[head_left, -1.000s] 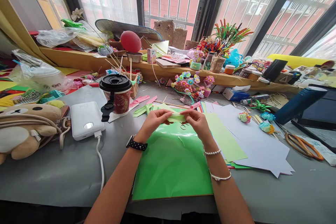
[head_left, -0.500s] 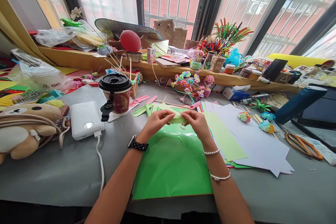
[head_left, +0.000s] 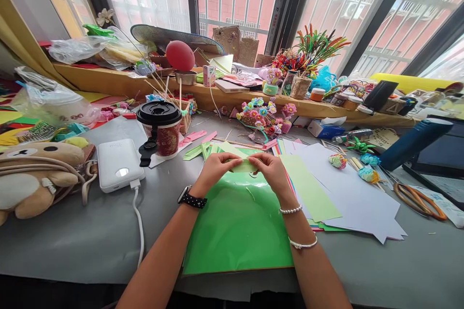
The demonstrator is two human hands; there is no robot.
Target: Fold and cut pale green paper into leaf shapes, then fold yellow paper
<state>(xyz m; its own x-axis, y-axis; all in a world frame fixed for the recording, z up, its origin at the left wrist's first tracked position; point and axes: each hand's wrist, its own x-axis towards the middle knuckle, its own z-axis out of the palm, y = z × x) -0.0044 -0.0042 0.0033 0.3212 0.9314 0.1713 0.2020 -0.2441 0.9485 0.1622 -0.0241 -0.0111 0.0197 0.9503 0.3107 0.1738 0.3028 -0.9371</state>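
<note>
A small piece of light green paper (head_left: 242, 166) is pinched between my two hands, above the far part of a glossy green sheet (head_left: 239, 231). My left hand (head_left: 217, 168) grips its left end with thumb and forefinger. The right end is held by my right hand (head_left: 268, 169), whose fingers curl against it. How the paper is folded is partly hidden by my fingers. Just behind lie folded green paper strips (head_left: 195, 153) and pink strips (head_left: 194, 138). A pale green sheet (head_left: 308, 190) lies right of my right hand, over white paper (head_left: 362, 203).
A lidded coffee cup (head_left: 168, 137), a white power bank (head_left: 120, 165) with a cable and a plush bear (head_left: 39, 174) stand left. Scissors (head_left: 420, 200), paper flowers (head_left: 368, 174) and a dark blue cylinder (head_left: 415, 144) are right. Crafts crowd the windowsill (head_left: 232, 99) behind.
Both hands stay at nearly the same spot, still pinching the light green paper. The paper has tilted slightly and my wrists have shifted a little.
</note>
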